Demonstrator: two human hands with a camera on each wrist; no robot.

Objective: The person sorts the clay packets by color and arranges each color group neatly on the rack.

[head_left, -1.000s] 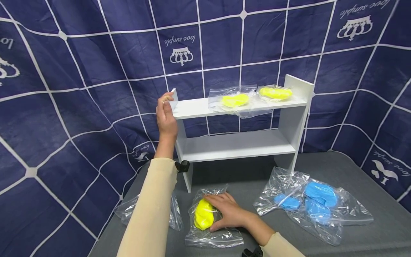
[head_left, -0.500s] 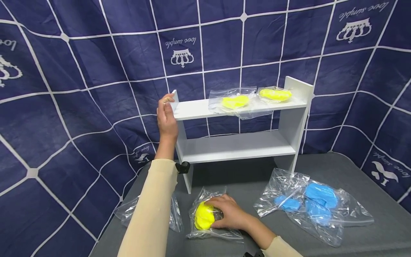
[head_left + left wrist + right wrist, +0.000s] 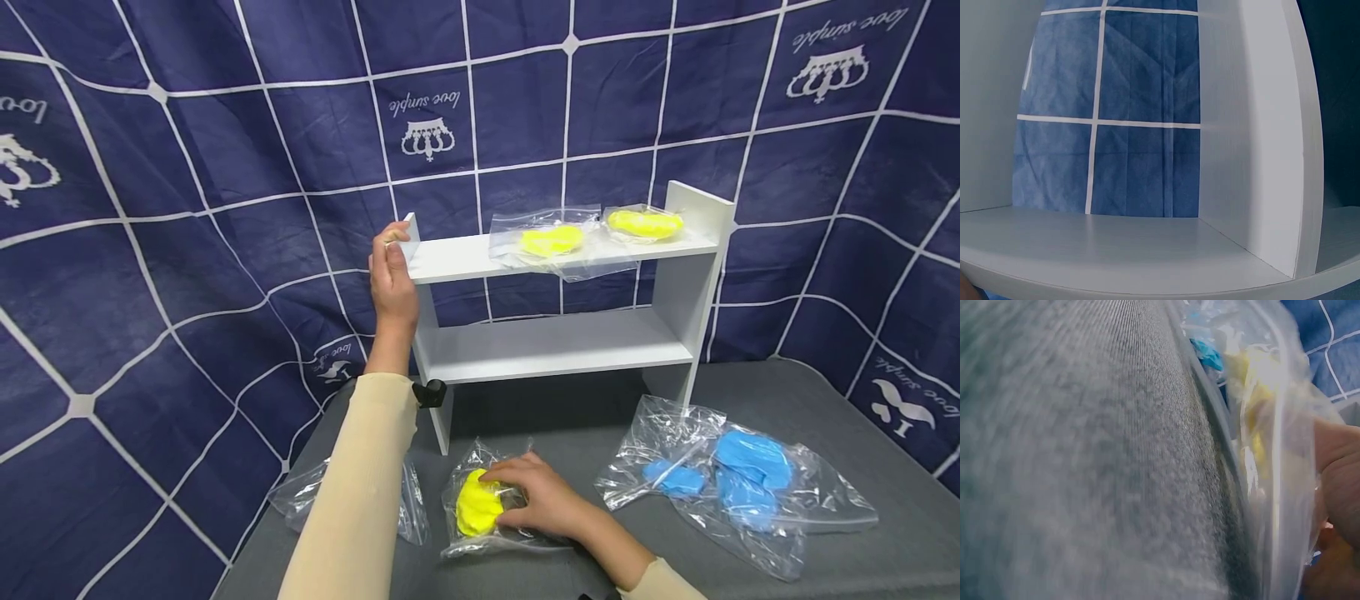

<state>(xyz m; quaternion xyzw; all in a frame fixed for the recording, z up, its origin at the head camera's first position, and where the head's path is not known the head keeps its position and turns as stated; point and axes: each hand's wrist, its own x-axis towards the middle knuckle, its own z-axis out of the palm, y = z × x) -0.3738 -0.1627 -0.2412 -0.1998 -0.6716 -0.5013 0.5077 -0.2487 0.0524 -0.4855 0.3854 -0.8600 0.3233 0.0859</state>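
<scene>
My left hand (image 3: 393,283) grips the upper left side panel of a white two-tier shelf (image 3: 558,343), fingers curled over its edge. In the left wrist view the shelf's inner boards (image 3: 1116,256) fill much of the frame. On the grey surface in front of the shelf, my right hand (image 3: 547,500) holds a clear zip bag with a yellow, clay-like lump (image 3: 477,505) inside, thumb and fingers curled at the lump's right side. The right wrist view shows the bag's zip strip (image 3: 1277,487) and part of the hand (image 3: 1342,494) against the plastic; the fingertips are hidden there.
Two bagged yellow lumps (image 3: 553,241) (image 3: 645,223) lie on the shelf's top board. Bags with blue lumps (image 3: 752,458) lie at the right on the grey tabletop (image 3: 525,575). Another clear bag (image 3: 411,504) sits partly behind the left forearm. A blue checked curtain (image 3: 247,167) hangs behind.
My right hand's fingers have closed in on the yellow lump, and the bag's near edge has lifted and folded back. The left hand stays on the shelf panel.
</scene>
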